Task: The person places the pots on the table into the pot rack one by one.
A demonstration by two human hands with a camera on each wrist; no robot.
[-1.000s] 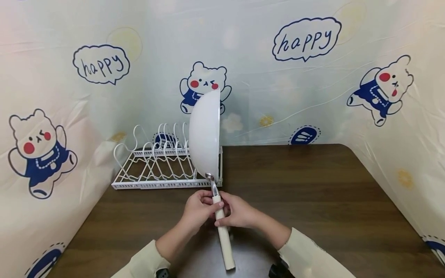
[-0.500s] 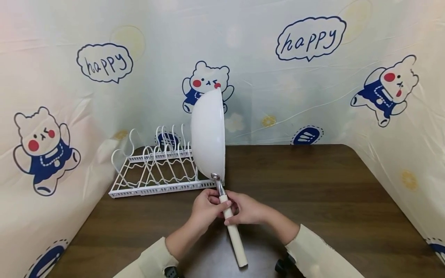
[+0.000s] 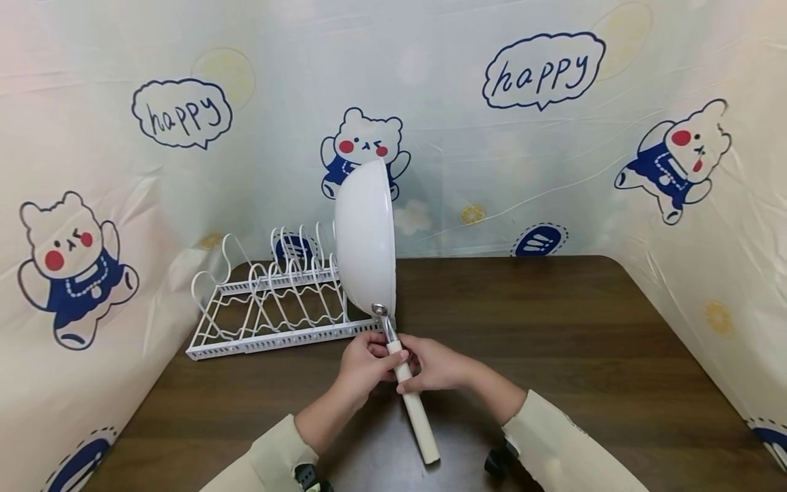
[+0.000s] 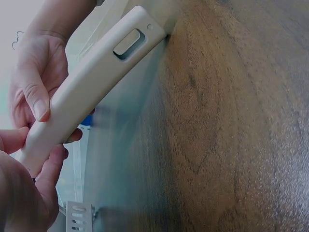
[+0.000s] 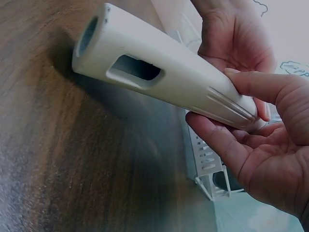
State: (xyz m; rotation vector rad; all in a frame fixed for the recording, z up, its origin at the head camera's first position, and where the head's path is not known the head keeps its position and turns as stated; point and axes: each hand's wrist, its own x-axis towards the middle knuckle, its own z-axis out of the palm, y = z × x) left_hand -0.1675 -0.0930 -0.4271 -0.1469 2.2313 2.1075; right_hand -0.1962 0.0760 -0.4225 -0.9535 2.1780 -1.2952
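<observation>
A white wok [image 3: 365,239] stands on its side at the right end of a white wire dish rack [image 3: 277,338], its rim facing right. Its cream handle [image 3: 417,417] slopes down toward me, joined by a short metal neck [image 3: 389,328]. My left hand [image 3: 363,365] pinches the upper handle from the left. From the right, my right hand [image 3: 436,365] holds the same stretch between thumb and fingers. In the left wrist view, the handle [image 4: 91,77] shows a hanging slot, its end close over the wood. The right wrist view shows the handle's [image 5: 178,72] hollow end.
The brown wooden table [image 3: 553,342] stretches to the right of the wok. A pale printed cloth [image 3: 461,137] hangs behind and along both sides of the table. The rack's curved wire dividers [image 3: 289,287] rise left of the wok.
The rack's left end has swung toward me, so the rack now sits at an angle. The handle's end has shifted right, and both hands have kept their hold.
</observation>
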